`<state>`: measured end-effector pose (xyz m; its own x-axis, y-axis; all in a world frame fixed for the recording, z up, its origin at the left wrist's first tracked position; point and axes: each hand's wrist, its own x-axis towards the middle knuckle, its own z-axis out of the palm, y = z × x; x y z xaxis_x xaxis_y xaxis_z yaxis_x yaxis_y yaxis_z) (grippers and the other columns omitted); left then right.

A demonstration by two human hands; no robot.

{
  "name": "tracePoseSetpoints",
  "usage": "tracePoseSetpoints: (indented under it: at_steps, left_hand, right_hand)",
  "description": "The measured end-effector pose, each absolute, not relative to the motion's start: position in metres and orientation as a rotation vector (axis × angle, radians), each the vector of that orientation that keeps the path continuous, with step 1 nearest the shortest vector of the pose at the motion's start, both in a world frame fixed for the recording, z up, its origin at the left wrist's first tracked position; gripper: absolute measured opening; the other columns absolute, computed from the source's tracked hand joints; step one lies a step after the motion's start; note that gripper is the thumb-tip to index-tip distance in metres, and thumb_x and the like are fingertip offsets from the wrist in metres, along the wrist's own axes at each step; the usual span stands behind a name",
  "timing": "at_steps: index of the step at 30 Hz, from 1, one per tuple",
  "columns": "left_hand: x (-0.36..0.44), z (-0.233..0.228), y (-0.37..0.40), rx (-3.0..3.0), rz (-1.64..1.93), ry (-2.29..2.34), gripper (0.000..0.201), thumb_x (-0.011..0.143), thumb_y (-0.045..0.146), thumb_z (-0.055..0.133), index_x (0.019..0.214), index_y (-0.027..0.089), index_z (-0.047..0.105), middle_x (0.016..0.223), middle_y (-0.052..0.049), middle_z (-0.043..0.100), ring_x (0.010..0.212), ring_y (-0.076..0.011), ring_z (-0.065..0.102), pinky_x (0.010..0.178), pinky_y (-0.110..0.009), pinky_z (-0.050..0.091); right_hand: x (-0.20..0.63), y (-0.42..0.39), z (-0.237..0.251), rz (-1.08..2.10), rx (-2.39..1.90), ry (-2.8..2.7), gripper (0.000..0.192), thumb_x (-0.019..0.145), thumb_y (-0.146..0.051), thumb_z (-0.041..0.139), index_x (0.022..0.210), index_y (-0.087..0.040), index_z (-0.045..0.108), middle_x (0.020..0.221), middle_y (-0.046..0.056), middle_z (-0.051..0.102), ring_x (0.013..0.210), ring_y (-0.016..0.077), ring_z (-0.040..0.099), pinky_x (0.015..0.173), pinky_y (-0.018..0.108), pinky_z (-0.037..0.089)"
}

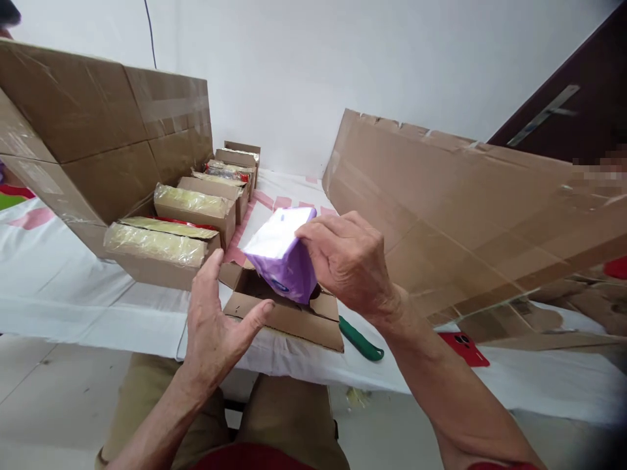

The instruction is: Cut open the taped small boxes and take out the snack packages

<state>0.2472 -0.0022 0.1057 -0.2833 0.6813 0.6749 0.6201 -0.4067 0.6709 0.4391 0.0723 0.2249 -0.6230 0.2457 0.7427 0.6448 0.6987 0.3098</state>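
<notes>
Right hand (350, 261) grips a purple pack (283, 254) from above, tilted corner-down over the open box (289, 312) at the table (73, 287) edge. Left hand (213, 320), fingers spread wide and empty, rests on the box's flap, apparently steadying it. 1 row of taped boxes (196, 219) stands behind.

open box (289, 313) interior hidden, phone (463, 347) half covered

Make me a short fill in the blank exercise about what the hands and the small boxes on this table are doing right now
1. The right hand holds a ____ packet over the open box.
2. The left hand touches the open box's ____ flap.
3. The sealed boxes stand in a row to the ____ of the open box.
4. A ____ phone lies on the table.

Missing words: purple; left; left; red
</notes>
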Motion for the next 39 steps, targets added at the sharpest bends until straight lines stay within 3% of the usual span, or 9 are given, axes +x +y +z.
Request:
tracePoseSetpoints:
  at_steps: [5,8,10,12,16,21,25,29,39]
  left_hand:
    - [0.251,0.129,-0.009,1.402,1.956,1.469,0.092,0.073,0.047,0.089,0.153,0.024,0.048,0.154,-0.014,0.053,0.136,-0.034,0.058,0.113,-0.048,0.05]
    - [0.237,0.128,-0.01,1.045,1.949,1.21,0.084,0.072,0.044,0.089,0.146,0.024,0.055,0.14,-0.011,0.064,0.124,-0.0303,0.066,0.107,-0.044,0.055]
    - [0.226,0.125,-0.012,0.856,1.918,1.008,0.083,0.067,0.043,0.09,0.141,0.024,0.058,0.134,-0.01,0.068,0.116,-0.029,0.069,0.102,-0.043,0.057]
    - [0.218,0.122,-0.013,0.768,1.895,0.87,0.082,0.062,0.04,0.092,0.136,0.024,0.061,0.13,-0.01,0.071,0.114,-0.0291,0.07,0.1,-0.042,0.058]
    - [0.215,0.113,-0.013,0.841,1.8,0.741,0.083,0.064,0.038,0.091,0.139,0.026,0.059,0.129,-0.01,0.073,0.117,-0.0294,0.07,0.1,-0.042,0.059]
    - [0.205,0.11,-0.013,1.092,1.782,0.859,0.072,0.075,0.036,0.089,0.139,0.025,0.058,0.134,-0.01,0.073,0.12,-0.0256,0.07,0.101,-0.038,0.059]
    - [0.191,0.122,-0.021,1.258,1.826,0.967,0.049,0.082,0.04,0.086,0.123,0.02,0.068,0.118,-0.009,0.078,0.108,-0.0234,0.074,0.096,-0.037,0.06]
    - [0.177,0.14,-0.03,1.355,1.875,1.044,0.046,0.083,0.042,0.084,0.12,0.018,0.07,0.12,-0.009,0.077,0.11,-0.0249,0.072,0.099,-0.039,0.058]
    - [0.145,0.212,-0.001,1.648,1.934,1.167,0.046,0.087,0.046,0.079,0.12,0.015,0.073,0.111,-0.008,0.077,0.099,-0.0225,0.07,0.091,-0.037,0.058]
  right_hand:
    - [0.41,0.042,0.234,-0.697,-0.406,-2.287,0.029,0.107,-0.015,0.046,0.094,-0.019,0.071,0.087,0.001,0.074,0.077,0.0155,0.064,0.082,0.035,0.044]
    - [0.418,0.035,0.23,-0.361,-0.484,-2.167,0.02,0.105,-0.023,0.056,0.12,-0.023,0.071,0.118,0.005,0.075,0.106,0.0206,0.069,0.096,0.038,0.049]
    - [0.431,0.035,0.222,-0.031,-0.634,-2.035,0.043,0.099,-0.038,0.069,0.14,-0.027,0.062,0.142,0.01,0.066,0.125,0.0274,0.064,0.1,0.043,0.051]
    - [0.441,0.037,0.21,0.418,-0.758,-1.965,0.073,0.09,-0.056,0.076,0.153,-0.03,0.051,0.153,0.012,0.057,0.13,0.0314,0.061,0.097,0.045,0.055]
    - [0.436,0.033,0.182,1.151,-0.865,-1.838,0.099,0.077,-0.063,0.085,0.158,-0.028,0.041,0.144,0.014,0.064,0.114,0.0287,0.069,0.087,0.042,0.06]
    - [0.417,0.02,0.17,0.955,-0.866,-1.695,0.085,0.075,-0.04,0.09,0.149,-0.029,0.047,0.131,0.009,0.069,0.108,0.024,0.07,0.085,0.037,0.062]
    - [0.407,0.007,0.173,0.85,-0.799,-1.705,0.087,0.079,-0.034,0.087,0.154,-0.032,0.042,0.137,0.009,0.067,0.116,0.0246,0.068,0.087,0.037,0.064]
    - [0.391,-0.001,0.178,0.805,-0.738,-1.687,0.095,0.085,-0.037,0.083,0.163,-0.031,0.031,0.148,0.011,0.061,0.126,0.0269,0.065,0.093,0.04,0.065]
    - [0.356,0.043,0.237,0.643,-0.654,-1.661,0.095,0.085,-0.05,0.082,0.161,-0.021,0.034,0.151,0.015,0.06,0.132,0.0308,0.063,0.105,0.048,0.059]
